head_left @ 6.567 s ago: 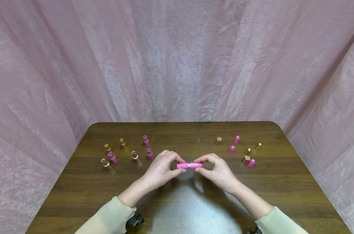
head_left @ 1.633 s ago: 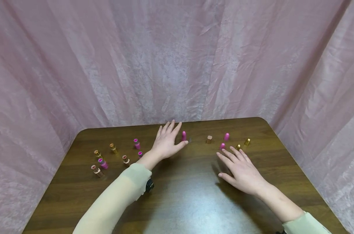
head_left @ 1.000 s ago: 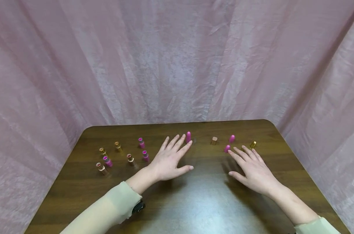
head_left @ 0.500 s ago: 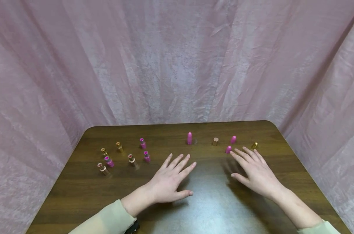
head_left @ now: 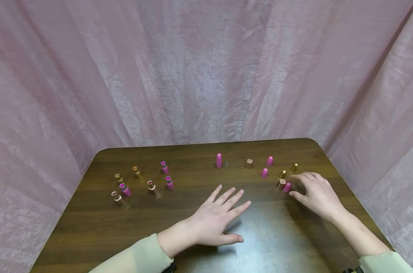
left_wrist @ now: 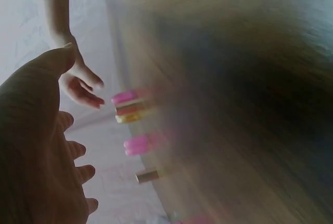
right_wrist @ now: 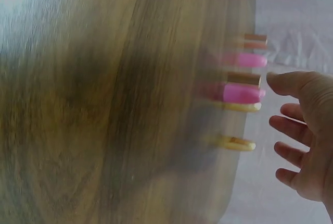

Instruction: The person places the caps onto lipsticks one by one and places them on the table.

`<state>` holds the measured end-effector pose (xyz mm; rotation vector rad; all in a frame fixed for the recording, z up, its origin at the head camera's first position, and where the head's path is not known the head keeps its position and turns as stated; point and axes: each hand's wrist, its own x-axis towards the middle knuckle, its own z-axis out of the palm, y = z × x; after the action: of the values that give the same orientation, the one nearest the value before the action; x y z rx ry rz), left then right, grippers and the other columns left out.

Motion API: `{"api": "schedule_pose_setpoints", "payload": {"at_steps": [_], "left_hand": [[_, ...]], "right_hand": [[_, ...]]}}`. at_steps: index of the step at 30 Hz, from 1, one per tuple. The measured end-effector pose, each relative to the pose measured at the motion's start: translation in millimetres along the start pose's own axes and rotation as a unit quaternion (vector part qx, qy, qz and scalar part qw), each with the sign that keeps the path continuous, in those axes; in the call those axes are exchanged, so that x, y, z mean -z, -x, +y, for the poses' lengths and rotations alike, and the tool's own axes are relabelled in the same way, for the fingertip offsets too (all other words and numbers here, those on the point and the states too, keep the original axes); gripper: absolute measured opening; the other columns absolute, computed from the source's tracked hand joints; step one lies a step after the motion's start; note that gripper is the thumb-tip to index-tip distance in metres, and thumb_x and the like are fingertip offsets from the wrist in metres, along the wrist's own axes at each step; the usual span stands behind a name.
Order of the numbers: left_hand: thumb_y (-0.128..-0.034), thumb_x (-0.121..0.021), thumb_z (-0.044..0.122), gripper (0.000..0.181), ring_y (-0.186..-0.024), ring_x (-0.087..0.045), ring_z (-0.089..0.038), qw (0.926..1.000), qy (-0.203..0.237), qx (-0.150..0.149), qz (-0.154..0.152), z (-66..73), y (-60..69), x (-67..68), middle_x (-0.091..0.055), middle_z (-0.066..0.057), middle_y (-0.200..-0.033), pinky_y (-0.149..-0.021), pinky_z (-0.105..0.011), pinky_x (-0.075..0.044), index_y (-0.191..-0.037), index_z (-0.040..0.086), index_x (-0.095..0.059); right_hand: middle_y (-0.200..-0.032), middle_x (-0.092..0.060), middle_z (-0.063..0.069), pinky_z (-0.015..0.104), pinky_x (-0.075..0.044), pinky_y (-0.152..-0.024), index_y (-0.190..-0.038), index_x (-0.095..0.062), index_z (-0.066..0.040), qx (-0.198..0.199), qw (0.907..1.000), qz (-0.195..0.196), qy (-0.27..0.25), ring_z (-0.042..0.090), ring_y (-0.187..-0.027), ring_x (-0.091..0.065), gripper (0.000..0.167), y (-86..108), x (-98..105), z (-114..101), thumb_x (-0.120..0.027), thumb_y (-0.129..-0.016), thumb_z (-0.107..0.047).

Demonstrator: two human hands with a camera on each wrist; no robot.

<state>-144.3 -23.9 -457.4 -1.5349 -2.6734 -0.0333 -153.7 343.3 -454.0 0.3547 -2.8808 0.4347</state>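
Spread out and holding nothing, my left hand hovers over the front middle of the table. My right hand is at the right beside a pink lipstick cap, its thumb and fingers bent loosely; the right wrist view shows a gap between the hand and the caps. Just left of that cap stands a rose-gold cap, with a gold cap behind. A closed pink lipstick stands upright at the back middle. Uncapped tubes stand at the left, among them a pink tube and a rose-gold tube.
More caps stand at the right: a pink cap, another pink cap, a rose-gold cap and a gold cap. A gold tube is at the left. Pink curtain hangs behind the wooden table.
The pink lipstick, held by both hands at first, now stands at the back middle. My left hand has drawn back toward the front; my right has moved right beside the pink cap.
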Motion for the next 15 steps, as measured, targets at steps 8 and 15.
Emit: {"api": "schedule_pose_setpoints", "payload": {"at_steps": [8, 15], "left_hand": [[-0.0944, -0.03, 0.081, 0.091, -0.157, 0.0, -0.023, 0.9996, -0.02, -0.014, -0.017, 18.8, -24.6, -3.5, -0.004, -0.003, -0.172, -0.123, -0.055, -0.001, -0.166, 0.03, -0.008], [-0.0942, -0.029, 0.082, 0.089, -0.157, -0.001, -0.023, 0.999, -0.017, -0.018, -0.037, 32.4, -45.3, -12.2, -0.002, -0.002, -0.172, -0.124, -0.053, -0.003, -0.166, 0.032, -0.008]], "right_hand": [[-0.117, -0.072, 0.017, 0.066, -0.038, -0.098, -0.121, -0.071, -0.001, -0.037, 0.9989, -0.028, -0.01, 0.048, -0.117, -0.055, 0.046, -8.5, -7.5, 11.2, -0.082, -0.086, -0.028], [-0.11, -0.074, 0.015, 0.067, -0.039, -0.097, -0.114, -0.074, -0.004, -0.051, 0.998, -0.037, -0.007, 0.049, -0.113, -0.058, 0.039, -15.6, -14.4, 8.5, -0.081, -0.086, -0.031]]}}
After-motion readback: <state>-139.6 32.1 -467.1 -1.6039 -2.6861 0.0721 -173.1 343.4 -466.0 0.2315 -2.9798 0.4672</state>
